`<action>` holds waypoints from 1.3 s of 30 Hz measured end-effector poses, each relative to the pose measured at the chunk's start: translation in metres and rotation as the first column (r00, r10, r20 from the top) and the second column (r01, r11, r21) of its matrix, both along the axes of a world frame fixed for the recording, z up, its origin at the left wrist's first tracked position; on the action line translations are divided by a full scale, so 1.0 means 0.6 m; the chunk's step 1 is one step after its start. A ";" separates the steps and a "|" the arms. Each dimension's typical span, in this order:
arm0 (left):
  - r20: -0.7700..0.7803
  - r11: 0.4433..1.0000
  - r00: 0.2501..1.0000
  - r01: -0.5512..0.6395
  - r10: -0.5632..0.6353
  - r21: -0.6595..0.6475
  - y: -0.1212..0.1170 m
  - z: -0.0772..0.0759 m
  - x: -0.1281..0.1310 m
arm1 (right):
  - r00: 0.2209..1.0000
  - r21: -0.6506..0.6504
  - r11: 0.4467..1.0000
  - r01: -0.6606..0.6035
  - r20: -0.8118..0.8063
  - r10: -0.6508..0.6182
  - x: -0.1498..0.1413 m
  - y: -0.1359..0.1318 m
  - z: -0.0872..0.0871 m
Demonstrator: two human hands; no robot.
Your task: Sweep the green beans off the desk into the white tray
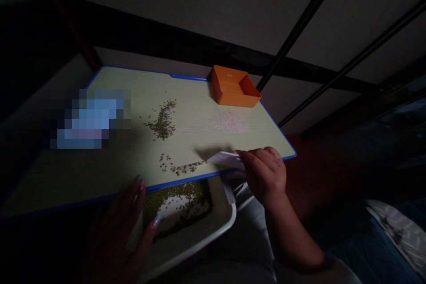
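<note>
My right hand (266, 175) grips a thin white card-like scraper (226, 159), tilted over the table's near edge. By the scraper's left tip runs a short line of small greenish-brown beans (186, 168). My left hand (128, 222) is at the near edge beside a white tub (229, 217), its thumb and fingers apart. Inside the tub, below the table edge, lie many green beans (196, 191). Farther back on the table is a pile of beans (163, 122) with some pale grains among them. To its right spreads a patch of pale, rice-like grains (228, 121).
The pale table (140, 84) has a blue rim. An orange open box (234, 91) stands at its far right corner. A blurred-out bright rectangle (93, 117) is on the left. Behind the table rises a panelled wall (199, 4). Striped cloth (399, 226) lies at the lower right.
</note>
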State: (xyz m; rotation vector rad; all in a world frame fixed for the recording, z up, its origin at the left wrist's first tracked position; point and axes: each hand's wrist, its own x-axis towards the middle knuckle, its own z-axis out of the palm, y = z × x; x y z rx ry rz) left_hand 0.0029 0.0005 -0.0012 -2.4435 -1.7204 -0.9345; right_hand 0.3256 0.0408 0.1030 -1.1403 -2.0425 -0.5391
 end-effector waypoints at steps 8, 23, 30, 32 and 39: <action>0.029 1.000 1.000 -0.004 0.005 -0.016 0.000 -0.003 0.002 | 0.995 -0.063 0.993 -0.099 -0.039 0.096 -0.002 -0.010 0.008; 0.014 1.000 1.000 -0.004 0.004 -0.011 -0.004 0.000 0.003 | 0.995 0.002 0.995 -0.096 0.006 0.096 -0.019 -0.023 0.000; -0.009 0.998 0.999 0.039 -0.038 0.052 0.000 -0.002 0.000 | 0.992 0.003 0.994 -0.114 0.053 0.113 -0.033 -0.038 -0.009; -0.018 0.998 0.999 0.031 -0.030 0.049 0.001 -0.002 0.000 | 0.994 0.011 0.995 -0.100 0.047 0.099 -0.030 -0.039 -0.011; 0.009 1.000 1.000 0.016 -0.016 0.009 -0.002 -0.003 0.000 | 0.998 0.031 0.999 -0.013 0.062 0.011 -0.016 -0.038 -0.015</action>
